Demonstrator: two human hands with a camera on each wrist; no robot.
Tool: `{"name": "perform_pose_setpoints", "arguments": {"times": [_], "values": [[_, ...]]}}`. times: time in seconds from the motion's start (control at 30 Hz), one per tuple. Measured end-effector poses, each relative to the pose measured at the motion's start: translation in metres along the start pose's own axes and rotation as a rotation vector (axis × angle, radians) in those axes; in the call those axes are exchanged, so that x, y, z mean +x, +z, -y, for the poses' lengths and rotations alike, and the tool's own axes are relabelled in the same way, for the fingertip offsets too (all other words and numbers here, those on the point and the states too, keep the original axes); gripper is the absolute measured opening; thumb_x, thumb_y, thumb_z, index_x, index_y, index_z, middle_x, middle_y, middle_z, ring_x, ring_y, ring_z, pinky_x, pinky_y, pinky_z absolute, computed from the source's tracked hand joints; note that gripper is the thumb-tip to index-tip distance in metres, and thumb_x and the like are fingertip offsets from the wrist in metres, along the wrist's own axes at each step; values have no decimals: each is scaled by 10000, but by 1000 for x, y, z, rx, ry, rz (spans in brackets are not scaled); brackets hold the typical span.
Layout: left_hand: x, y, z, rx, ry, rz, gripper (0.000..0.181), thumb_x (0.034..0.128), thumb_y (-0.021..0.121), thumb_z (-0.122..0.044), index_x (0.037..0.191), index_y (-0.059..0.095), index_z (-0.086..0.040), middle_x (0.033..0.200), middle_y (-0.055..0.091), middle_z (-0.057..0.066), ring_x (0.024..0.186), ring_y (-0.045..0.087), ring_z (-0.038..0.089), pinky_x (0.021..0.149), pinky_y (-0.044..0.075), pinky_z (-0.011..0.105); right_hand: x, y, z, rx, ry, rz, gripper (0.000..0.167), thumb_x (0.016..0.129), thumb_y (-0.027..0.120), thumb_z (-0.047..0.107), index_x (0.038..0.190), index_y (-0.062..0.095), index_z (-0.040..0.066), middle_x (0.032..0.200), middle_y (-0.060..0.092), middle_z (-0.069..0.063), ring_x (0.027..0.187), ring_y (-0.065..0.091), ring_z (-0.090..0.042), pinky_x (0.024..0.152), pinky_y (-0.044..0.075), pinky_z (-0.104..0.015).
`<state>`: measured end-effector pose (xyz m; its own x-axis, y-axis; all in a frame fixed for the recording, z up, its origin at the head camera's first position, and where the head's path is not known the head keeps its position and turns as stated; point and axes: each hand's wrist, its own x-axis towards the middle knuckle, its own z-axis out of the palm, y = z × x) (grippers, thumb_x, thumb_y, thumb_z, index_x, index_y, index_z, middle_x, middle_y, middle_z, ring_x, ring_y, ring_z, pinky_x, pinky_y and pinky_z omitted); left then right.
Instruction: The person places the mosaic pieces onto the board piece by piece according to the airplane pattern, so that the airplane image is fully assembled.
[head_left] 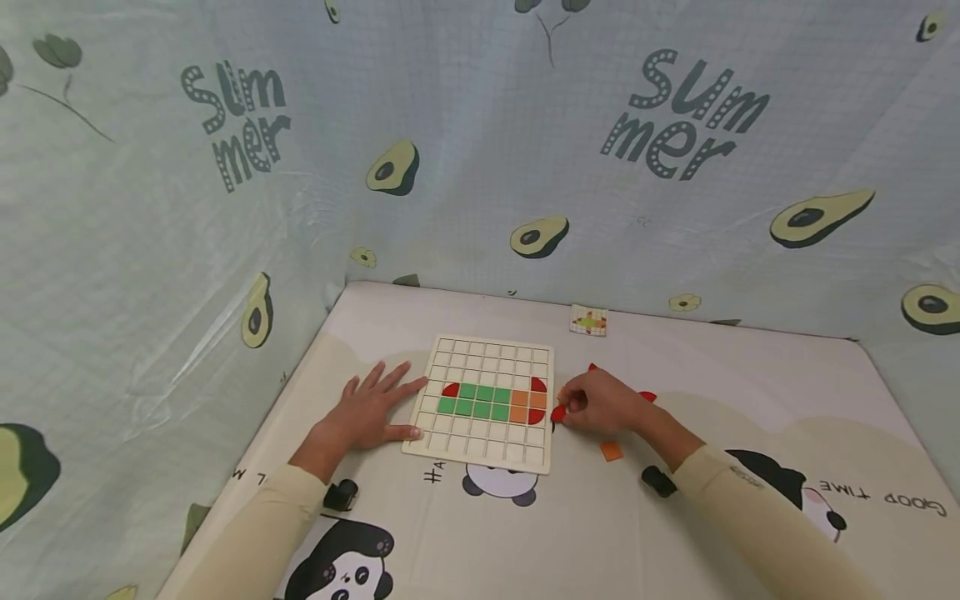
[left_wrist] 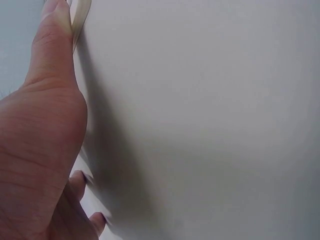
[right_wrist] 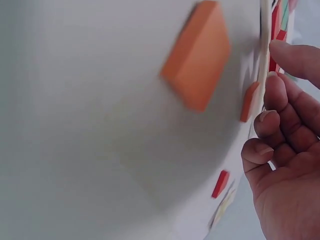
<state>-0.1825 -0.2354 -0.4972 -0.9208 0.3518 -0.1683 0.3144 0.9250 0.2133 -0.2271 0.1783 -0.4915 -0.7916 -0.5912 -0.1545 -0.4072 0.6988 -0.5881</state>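
A pale square grid board [head_left: 480,442] lies on the table. Green squares [head_left: 472,400] fill two rows across its middle, orange squares [head_left: 519,404] adjoin them on the right, and red rounded pieces [head_left: 537,384] sit at corners. My left hand [head_left: 367,412] spreads its fingers at the board's left edge, index finger and thumb touching it. Just beyond the right edge, my right hand [head_left: 600,402] pinches a red rounded piece [head_left: 558,413] between thumb and index finger. In the right wrist view, the other fingers are curled and the held piece is partly hidden.
A loose orange square [head_left: 611,451] lies below my right hand, with red pieces [head_left: 648,396] beyond it. A small pattern card [head_left: 588,320] lies near the table's back edge. Printed sheeting [head_left: 465,125] hangs behind and to the left.
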Motion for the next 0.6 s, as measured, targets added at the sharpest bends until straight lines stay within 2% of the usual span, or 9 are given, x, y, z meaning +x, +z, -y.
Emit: {"name": "perform_pose_setpoints", "arguments": {"times": [0.13,0.37,0.6], "values": [[1,2,2,2,-1,4,864,890,726,-616,1617,384,-298,1741,246,131,1588,186,523,1185,222,789,7,0,8,-15,-23,-4,83,873,813,131,934,756,126,734,600,71,726,544,-98,669,476,-222],[1,1,1,-1,0,11,860,895,722,-617,1618,382,-299,1742,245,128,1590,181,523,1188,221,787,20,4,24,30,-31,2,115,869,829,150,949,762,102,735,607,55,721,544,-109,639,471,-224],[1,0,1,0,0,7,859,894,720,-624,1614,392,-289,1738,258,128,1587,195,519,1187,225,785,36,9,40,38,-46,8,49,889,792,137,910,753,114,703,584,52,679,518,-99,615,431,-225]]}}
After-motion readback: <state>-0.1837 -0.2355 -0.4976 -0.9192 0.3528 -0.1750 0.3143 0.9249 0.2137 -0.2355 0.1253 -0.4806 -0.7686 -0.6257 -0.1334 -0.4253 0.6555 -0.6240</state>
